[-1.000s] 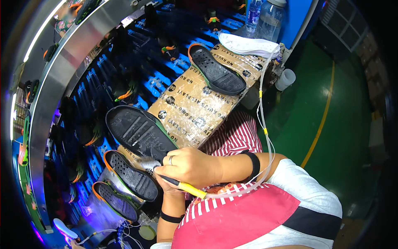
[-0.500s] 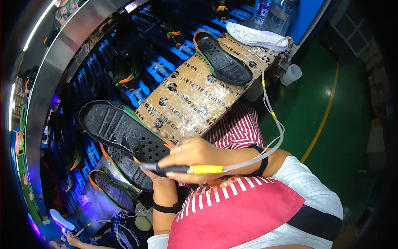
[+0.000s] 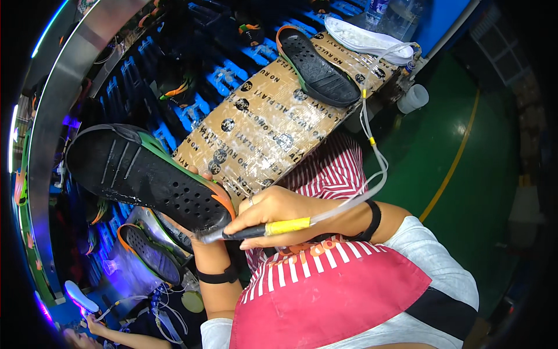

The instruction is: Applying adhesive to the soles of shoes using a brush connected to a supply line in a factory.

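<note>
A large black shoe sole (image 3: 148,180) with a green and orange rim lies tilted in my left hand (image 3: 181,227). The fingers of that hand curl round it from beneath, and the sole hides most of the palm. In my right hand (image 3: 270,209) is a brush (image 3: 250,233) with a black and yellow handle, gripped between thumb and fingers. Its bristles touch the sole's near end, beside the orange rim. A clear tube (image 3: 375,174) runs from the handle back over my right wrist. Another black sole (image 3: 319,67) rests on the cardboard-covered board (image 3: 250,136) ahead.
A white sole (image 3: 369,42) and clear bottles (image 3: 401,20) stand beyond the board. White cup (image 3: 412,99) at its right. Blue racks (image 3: 226,81) carry dark shoes behind. Another black sole (image 3: 148,253) sits lower left, near a co-worker's hand (image 3: 96,326) holding a pale sole (image 3: 81,296).
The held sole has shifted left and slightly toward me. My brush has gone from the sole's edge near its holes to its near end. The co-worker's hand has come further into view.
</note>
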`<state>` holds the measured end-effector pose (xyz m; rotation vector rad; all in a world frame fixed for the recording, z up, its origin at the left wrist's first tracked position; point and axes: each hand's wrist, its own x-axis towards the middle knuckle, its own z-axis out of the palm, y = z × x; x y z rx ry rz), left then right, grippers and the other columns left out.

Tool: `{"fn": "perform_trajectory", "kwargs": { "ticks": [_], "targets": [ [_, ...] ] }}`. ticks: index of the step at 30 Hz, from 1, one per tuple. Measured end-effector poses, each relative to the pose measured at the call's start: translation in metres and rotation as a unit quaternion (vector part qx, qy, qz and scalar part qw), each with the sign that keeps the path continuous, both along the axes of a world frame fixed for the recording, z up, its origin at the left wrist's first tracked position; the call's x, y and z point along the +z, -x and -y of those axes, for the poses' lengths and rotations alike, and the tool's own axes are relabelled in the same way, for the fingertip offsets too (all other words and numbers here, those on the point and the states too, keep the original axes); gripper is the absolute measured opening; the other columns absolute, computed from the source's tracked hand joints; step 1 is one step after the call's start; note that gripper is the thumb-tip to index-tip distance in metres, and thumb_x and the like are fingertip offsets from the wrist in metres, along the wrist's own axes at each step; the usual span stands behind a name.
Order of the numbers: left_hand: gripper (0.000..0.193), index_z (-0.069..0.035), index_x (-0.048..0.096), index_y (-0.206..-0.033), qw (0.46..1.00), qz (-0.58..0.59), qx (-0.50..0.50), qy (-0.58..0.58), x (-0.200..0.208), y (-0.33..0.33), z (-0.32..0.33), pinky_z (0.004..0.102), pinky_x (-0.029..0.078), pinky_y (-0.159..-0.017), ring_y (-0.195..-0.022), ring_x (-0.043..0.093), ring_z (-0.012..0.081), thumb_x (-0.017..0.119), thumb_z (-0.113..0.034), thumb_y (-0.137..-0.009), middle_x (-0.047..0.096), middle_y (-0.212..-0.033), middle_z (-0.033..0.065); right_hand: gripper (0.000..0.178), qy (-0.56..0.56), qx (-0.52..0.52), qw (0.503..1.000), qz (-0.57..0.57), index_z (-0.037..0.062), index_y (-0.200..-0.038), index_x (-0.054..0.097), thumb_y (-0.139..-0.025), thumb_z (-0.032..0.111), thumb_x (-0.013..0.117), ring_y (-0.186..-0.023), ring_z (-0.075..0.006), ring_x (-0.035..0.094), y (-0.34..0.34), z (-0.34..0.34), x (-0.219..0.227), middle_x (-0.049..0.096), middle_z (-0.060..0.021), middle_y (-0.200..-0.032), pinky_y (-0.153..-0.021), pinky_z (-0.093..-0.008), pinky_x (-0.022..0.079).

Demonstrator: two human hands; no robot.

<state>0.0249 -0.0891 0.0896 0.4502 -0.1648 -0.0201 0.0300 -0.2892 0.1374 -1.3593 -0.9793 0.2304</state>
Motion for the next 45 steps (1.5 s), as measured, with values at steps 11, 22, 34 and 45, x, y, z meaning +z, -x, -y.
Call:
{"fn": "perform_trajectory", "kwargs": {
  "ticks": [11,22,34,45],
  "targets": [
    [0.083,-0.001,0.040,-0.125,0.986,-0.071,-0.060,-0.142,0.018,0.004,-0.022,0.0462,0.048,-0.082,-0.095,0.055,0.0368,0.063,-0.057,-0.069,0.054,-0.111,0.0196,0.027,0.022,0.109,0.994,-0.011,0.0041,-0.096,0.064,-0.073,0.018,0.067,-0.068,-0.0282,0.060,-0.005,0.010,0.007,0.063,-0.0141,-0.077,-0.061,-0.0338,0.047],
    [0.059,0.007,0.044,-0.120,0.962,-0.097,-0.089,-0.240,0.044,0.001,-0.023,0.0380,0.046,-0.087,-0.099,0.058,0.0295,0.059,-0.031,-0.077,0.055,-0.113,0.0196,0.028,0.015,0.120,0.992,0.045,0.0069,-0.101,0.063,-0.074,0.017,0.066,-0.062,-0.0273,0.058,-0.010,0.016,0.001,0.060,-0.0112,-0.072,-0.059,-0.0335,0.046],
    [0.053,0.010,0.044,-0.120,0.899,-0.137,-0.197,-0.366,0.082,-0.015,-0.007,0.0274,0.047,-0.081,-0.091,0.060,0.0187,0.056,-0.027,-0.084,0.059,-0.107,0.0159,0.028,-0.014,0.093,0.993,0.075,0.0050,-0.099,0.064,-0.072,0.011,0.070,-0.061,-0.0228,0.057,-0.008,0.022,-0.003,0.059,-0.0092,-0.073,-0.054,-0.0302,0.046],
    [0.044,0.006,0.049,-0.119,0.841,-0.207,-0.245,-0.435,0.081,-0.031,0.000,0.0262,0.046,-0.081,-0.091,0.060,0.0166,0.055,-0.022,-0.086,0.060,-0.106,0.0138,0.028,-0.003,-0.014,0.991,0.132,0.0046,-0.097,0.063,-0.071,0.011,0.070,-0.062,-0.0236,0.057,-0.009,0.024,-0.008,0.058,-0.0081,-0.072,-0.056,-0.0315,0.045]
  ]
}}
